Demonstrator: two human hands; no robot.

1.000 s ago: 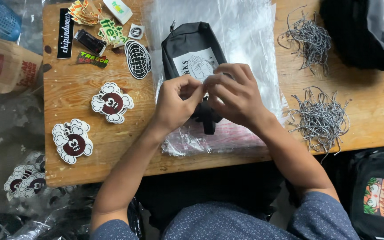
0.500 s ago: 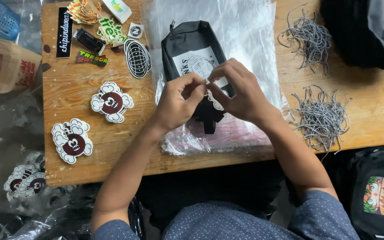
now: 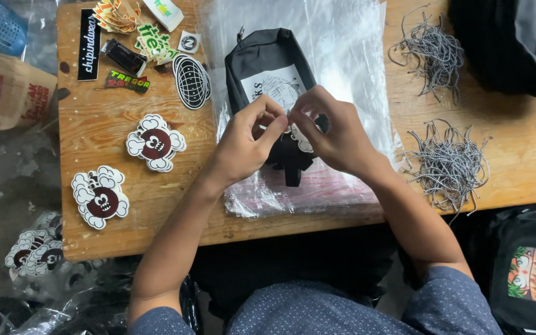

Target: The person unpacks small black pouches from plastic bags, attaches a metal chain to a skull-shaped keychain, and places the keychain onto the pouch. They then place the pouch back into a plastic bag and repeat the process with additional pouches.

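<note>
Presently the left hand [image 3: 246, 139] and right hand [image 3: 336, 133] meet fingertip to fingertip, pinching something too small to identify, just above a black pouch [image 3: 268, 65]. That pouch lies on clear plastic bags [image 3: 355, 56] atop the wooden table [image 3: 100, 124]; 2 cartoon stickers [image 3: 155, 141] sit left, grey cords [image 3: 451, 164] right.

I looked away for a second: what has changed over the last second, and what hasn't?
Very little. The left hand and right hand still meet fingertip to fingertip over the black pouch, pinching something too small to make out; the right hand has shifted slightly. The pouch, plastic bags, cord piles and stickers stayed put.
</note>
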